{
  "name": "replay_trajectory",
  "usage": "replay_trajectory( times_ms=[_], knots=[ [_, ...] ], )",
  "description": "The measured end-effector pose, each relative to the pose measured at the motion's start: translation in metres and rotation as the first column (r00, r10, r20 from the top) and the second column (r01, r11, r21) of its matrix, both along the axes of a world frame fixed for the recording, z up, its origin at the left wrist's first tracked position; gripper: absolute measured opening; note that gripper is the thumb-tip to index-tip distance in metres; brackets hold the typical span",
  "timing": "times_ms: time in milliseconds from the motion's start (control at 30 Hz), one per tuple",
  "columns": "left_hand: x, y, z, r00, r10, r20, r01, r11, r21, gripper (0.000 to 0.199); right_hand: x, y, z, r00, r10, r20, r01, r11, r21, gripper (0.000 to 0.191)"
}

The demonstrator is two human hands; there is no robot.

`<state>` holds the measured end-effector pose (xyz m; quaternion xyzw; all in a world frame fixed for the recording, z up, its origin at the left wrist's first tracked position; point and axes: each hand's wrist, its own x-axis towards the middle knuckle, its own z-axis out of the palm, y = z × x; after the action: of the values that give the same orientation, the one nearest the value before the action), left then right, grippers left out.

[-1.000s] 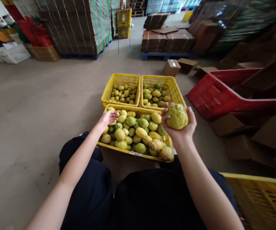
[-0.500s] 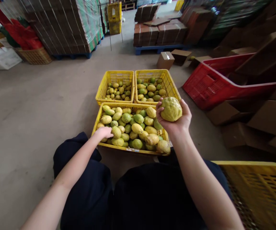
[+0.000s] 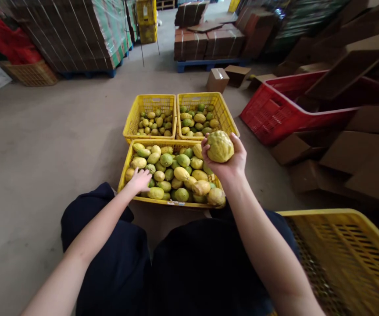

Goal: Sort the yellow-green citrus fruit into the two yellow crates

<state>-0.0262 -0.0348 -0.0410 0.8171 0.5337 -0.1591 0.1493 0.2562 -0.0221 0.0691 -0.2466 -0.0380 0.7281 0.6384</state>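
A large, bumpy yellow-green fruit (image 3: 220, 146) rests in my right hand (image 3: 230, 164), whose fingers curl round its sides above the right end of the front crate. My left hand (image 3: 141, 181) is over the left part of that yellow crate (image 3: 171, 204), fingers spread on the fruits, holding none that I can see. Yellow and green oval fruits (image 3: 181, 174) fill the front crate. Behind it stand two yellow crates side by side, the left one (image 3: 126, 125) with smaller fruits and the right one (image 3: 230, 118) with mixed green and yellow ones.
A red crate (image 3: 268, 109) with cardboard stands at the right, near open boxes (image 3: 367, 158). Another yellow crate (image 3: 344, 213) is at the lower right. Stacked cardboard on a blue pallet (image 3: 209, 65) and a wrapped stack (image 3: 67, 35) stand behind.
My left hand has opened, its fingers now spread, and a yellow-green fruit formerly beside its fingertips is no longer visible there. My right hand still holds the bumpy fruit. The view has shifted slightly.
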Motion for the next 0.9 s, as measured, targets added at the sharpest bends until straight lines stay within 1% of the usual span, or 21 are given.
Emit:
replay_trajectory(
  times_ms=[100, 200, 267, 333, 367, 467, 533, 633, 700, 900],
  knots=[
    [-0.008, 0.007, 0.003, 0.994, 0.11, -0.014, -0.11, 0.994, 0.02, 0.035, -0.001, 0.001, -0.003, 1.0, 0.018, 0.005, -0.018, 1.0, 0.016, 0.024],
    [-0.005, 0.009, 0.0, 0.992, 0.115, 0.044, -0.118, 0.989, 0.084, 0.03, -0.003, 0.002, -0.005, 1.0, 0.02, -0.018, -0.02, 1.0, -0.009, 0.023],
    [0.002, 0.009, -0.005, 0.991, 0.094, 0.096, -0.105, 0.988, 0.114, 0.028, -0.004, 0.003, -0.005, 1.0, 0.021, -0.022, -0.021, 0.999, -0.032, 0.022],
    [0.012, 0.007, -0.01, 0.991, 0.049, 0.125, -0.067, 0.988, 0.138, 0.029, -0.005, 0.003, -0.006, 1.0, 0.031, -0.005, -0.031, 0.999, -0.036, 0.022],
    [0.018, 0.007, -0.013, 0.992, 0.008, 0.127, -0.027, 0.988, 0.152, 0.032, -0.005, 0.003, -0.006, 0.999, 0.036, 0.006, -0.036, 0.999, -0.033, 0.022],
    [0.031, 0.006, -0.024, 0.982, -0.162, 0.097, 0.142, 0.972, 0.186, 0.041, -0.006, 0.002, -0.006, 0.999, 0.034, 0.019, -0.034, 0.998, -0.045, 0.022],
    [0.037, 0.007, -0.033, 0.975, -0.216, 0.055, 0.202, 0.961, 0.19, 0.045, -0.008, 0.001, -0.004, 0.999, 0.03, 0.014, -0.029, 0.997, -0.072, 0.022],
    [0.042, 0.01, -0.044, 0.98, -0.199, 0.01, 0.193, 0.962, 0.195, 0.044, -0.01, -0.003, -0.004, 1.0, 0.027, 0.008, -0.026, 0.992, -0.12, 0.023],
    [0.045, 0.014, -0.049, 0.983, -0.185, 0.003, 0.181, 0.964, 0.195, 0.041, -0.009, -0.005, -0.005, 1.0, 0.027, 0.012, -0.025, 0.99, -0.141, 0.023],
    [0.053, 0.023, -0.049, 0.988, -0.151, 0.006, 0.148, 0.971, 0.188, 0.034, -0.004, -0.004, -0.012, 0.998, 0.007, 0.058, 0.002, 0.988, -0.154, 0.021]
  ],
)
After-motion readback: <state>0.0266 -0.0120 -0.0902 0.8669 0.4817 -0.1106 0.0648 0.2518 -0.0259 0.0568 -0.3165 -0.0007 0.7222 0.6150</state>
